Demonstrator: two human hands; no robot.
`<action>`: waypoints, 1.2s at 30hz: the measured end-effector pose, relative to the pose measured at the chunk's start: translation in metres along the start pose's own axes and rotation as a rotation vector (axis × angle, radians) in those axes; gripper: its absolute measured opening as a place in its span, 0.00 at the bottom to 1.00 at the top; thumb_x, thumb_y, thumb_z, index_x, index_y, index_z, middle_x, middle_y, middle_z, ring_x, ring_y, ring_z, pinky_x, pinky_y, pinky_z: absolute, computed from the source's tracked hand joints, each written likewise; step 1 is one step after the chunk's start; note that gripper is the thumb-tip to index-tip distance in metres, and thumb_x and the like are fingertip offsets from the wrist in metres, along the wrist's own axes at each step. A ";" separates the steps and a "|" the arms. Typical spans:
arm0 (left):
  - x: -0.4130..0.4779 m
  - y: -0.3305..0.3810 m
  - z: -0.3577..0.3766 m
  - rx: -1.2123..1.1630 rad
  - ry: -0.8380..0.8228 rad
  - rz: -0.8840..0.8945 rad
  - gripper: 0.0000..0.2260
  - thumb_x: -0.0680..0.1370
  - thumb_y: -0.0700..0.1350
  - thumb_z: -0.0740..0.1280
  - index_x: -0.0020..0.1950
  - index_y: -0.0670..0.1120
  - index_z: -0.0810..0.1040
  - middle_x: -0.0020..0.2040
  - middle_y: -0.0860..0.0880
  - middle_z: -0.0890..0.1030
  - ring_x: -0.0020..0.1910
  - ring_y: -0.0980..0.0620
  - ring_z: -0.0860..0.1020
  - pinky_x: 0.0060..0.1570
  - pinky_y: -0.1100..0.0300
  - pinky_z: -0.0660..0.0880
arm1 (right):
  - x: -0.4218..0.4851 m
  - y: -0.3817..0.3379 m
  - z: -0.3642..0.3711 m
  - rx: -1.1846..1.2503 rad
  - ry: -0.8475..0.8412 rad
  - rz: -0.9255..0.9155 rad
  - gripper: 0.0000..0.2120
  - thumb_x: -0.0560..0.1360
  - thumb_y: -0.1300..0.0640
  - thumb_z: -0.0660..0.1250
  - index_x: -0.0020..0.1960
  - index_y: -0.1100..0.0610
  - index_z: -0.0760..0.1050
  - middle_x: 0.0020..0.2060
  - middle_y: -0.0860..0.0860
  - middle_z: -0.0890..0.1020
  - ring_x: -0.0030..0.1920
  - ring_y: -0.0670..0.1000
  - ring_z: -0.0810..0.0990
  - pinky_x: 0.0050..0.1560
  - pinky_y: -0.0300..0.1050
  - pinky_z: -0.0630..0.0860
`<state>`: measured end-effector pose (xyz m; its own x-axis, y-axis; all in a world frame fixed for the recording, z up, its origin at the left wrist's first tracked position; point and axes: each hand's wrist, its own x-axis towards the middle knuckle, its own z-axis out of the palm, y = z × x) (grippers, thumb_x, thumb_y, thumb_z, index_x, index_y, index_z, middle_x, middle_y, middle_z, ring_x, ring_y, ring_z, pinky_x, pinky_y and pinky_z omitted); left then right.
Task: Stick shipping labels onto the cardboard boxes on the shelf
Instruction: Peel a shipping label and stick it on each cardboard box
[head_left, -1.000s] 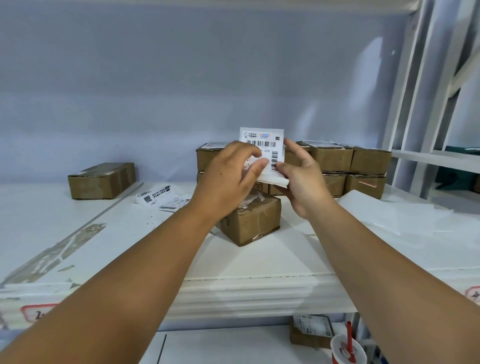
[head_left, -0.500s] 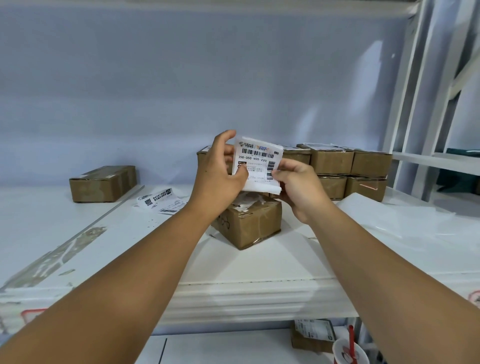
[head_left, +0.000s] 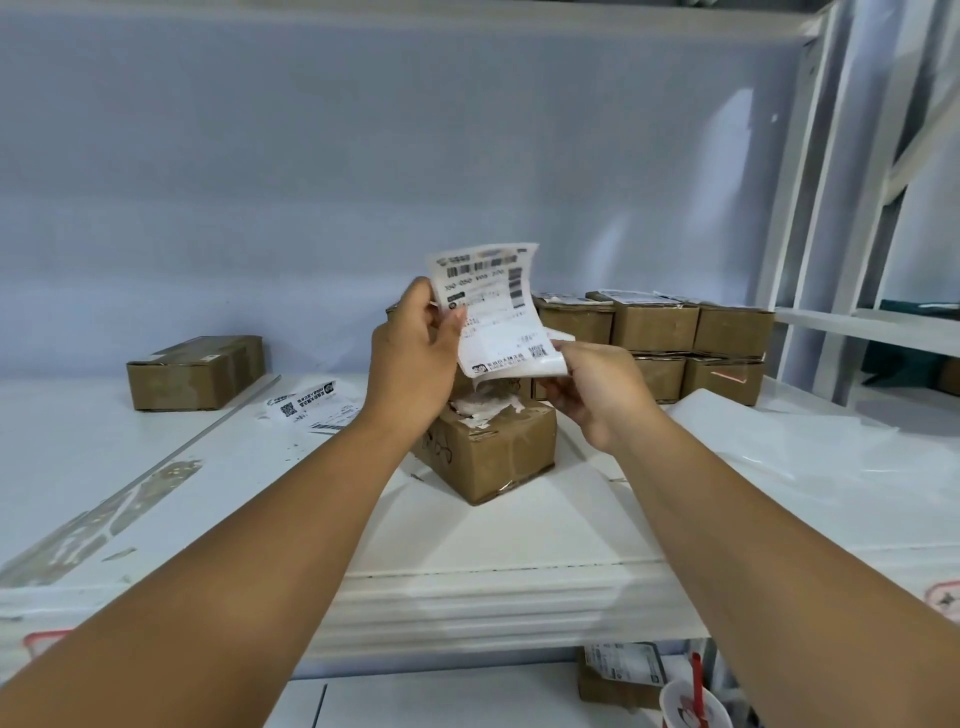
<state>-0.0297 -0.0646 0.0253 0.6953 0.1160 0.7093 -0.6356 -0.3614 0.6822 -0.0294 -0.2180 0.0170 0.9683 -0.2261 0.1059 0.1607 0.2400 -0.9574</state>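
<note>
The left hand (head_left: 415, 353) pinches the left edge of a white printed shipping label (head_left: 493, 312) between thumb and fingers. The right hand (head_left: 597, 384) pinches the label's lower right corner, where a thinner layer seems to be curling away. That layer is probably the backing, though blur makes this uncertain. The label is held upright in the air and bowed, just above a small brown cardboard box (head_left: 488, 447) that sits near the middle of the white shelf (head_left: 467, 535).

The step looks like peeling. It is best done slowly from that corner, with fingertips kept to the margins so the adhesive stays clean and the paper does not fold onto itself. The box top carries torn white paper scraps, so the label should go down flat over them, one edge first, then be smoothed across to push out wrinkles.

Farther right, a two-layer stack of brown cardboard boxes (head_left: 654, 327) stands against the wall, and some of them already have labels on top. A lone brown cardboard box (head_left: 197, 371) rests at the far left, with loose printed labels (head_left: 311, 405) lying between it and the hands. A translucent plastic sheet (head_left: 779, 441) is spread on the right of the shelf.

Behind is a pale blue-grey wall (head_left: 363, 156), and white metal shelf uprights (head_left: 831, 208) rise at the right. Below the shelf edge are a labelled carton (head_left: 618, 675) and a red-and-white cup (head_left: 691, 706).
</note>
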 end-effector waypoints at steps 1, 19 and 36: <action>0.001 0.000 -0.001 -0.039 0.037 -0.017 0.06 0.81 0.42 0.60 0.57 0.45 0.72 0.52 0.53 0.79 0.45 0.57 0.79 0.33 0.73 0.75 | 0.002 0.001 0.000 0.011 0.021 0.001 0.08 0.76 0.67 0.63 0.47 0.60 0.79 0.32 0.53 0.80 0.27 0.46 0.77 0.33 0.35 0.77; 0.004 -0.007 -0.004 -0.004 0.126 -0.072 0.04 0.80 0.45 0.61 0.48 0.45 0.72 0.47 0.49 0.83 0.43 0.51 0.81 0.27 0.71 0.70 | 0.015 0.007 -0.010 -0.528 0.286 -0.280 0.24 0.72 0.74 0.53 0.57 0.54 0.77 0.50 0.48 0.75 0.40 0.50 0.76 0.34 0.39 0.70; 0.001 -0.005 -0.002 -0.018 0.035 -0.068 0.11 0.79 0.46 0.64 0.55 0.50 0.62 0.37 0.55 0.79 0.36 0.61 0.79 0.29 0.69 0.75 | -0.002 0.002 0.006 -0.431 -0.177 -0.408 0.06 0.77 0.56 0.66 0.44 0.51 0.80 0.40 0.44 0.84 0.39 0.39 0.81 0.44 0.35 0.74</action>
<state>-0.0267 -0.0606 0.0229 0.7252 0.1720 0.6667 -0.5933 -0.3353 0.7318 -0.0303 -0.2117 0.0160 0.8679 -0.0508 0.4941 0.4690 -0.2437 -0.8489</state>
